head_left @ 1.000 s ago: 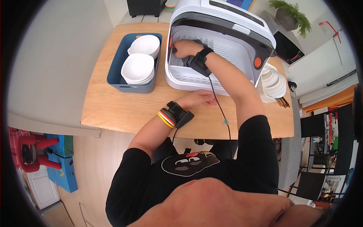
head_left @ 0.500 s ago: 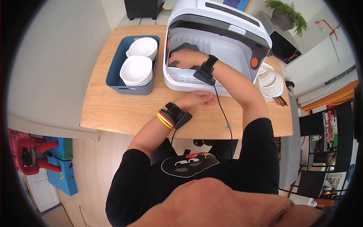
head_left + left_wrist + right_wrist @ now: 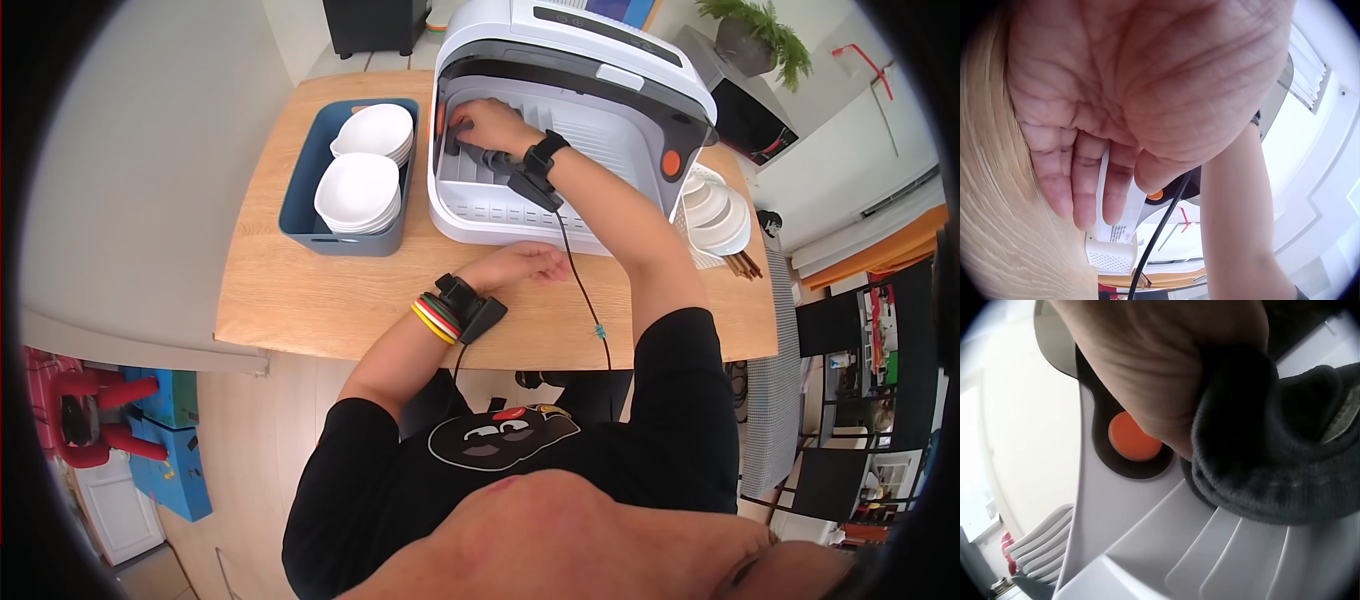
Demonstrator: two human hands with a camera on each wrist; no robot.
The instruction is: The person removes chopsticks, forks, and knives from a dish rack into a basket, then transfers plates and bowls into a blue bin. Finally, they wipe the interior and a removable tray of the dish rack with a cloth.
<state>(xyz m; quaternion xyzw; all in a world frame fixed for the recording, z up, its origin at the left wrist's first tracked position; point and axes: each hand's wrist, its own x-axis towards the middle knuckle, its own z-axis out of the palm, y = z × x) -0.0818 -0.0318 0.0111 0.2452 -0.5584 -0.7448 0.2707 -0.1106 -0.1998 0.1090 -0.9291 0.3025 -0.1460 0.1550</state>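
Note:
Inside a white countertop dish cabinet (image 3: 480,226) with a raised tinted lid, my right hand (image 3: 495,127) grips a bunched dark grey cloth (image 3: 1272,494). The cloth lies against the cabinet's left inner wall, over the white ribs (image 3: 1229,550) of the floor rack. Seen from the right wrist, it hangs in thick folds below the palm, and the fingertips are hidden. My left hand (image 3: 516,264) rests on the wooden table just in front of the cabinet. The left wrist view shows its palm bare, fingers (image 3: 1088,181) loosely bent and holding nothing.
Left of the cabinet, a blue bin (image 3: 300,215) holds two stacks of white bowls (image 3: 362,190). At its right stands a white basket (image 3: 690,235) with white dishes and brown chopsticks (image 3: 743,264). A black cable (image 3: 580,270) trails from my right wrist.
My right hand moved down and toward the front of the cabinet with the cloth, then back up to the left inner wall. The left hand stayed in place.

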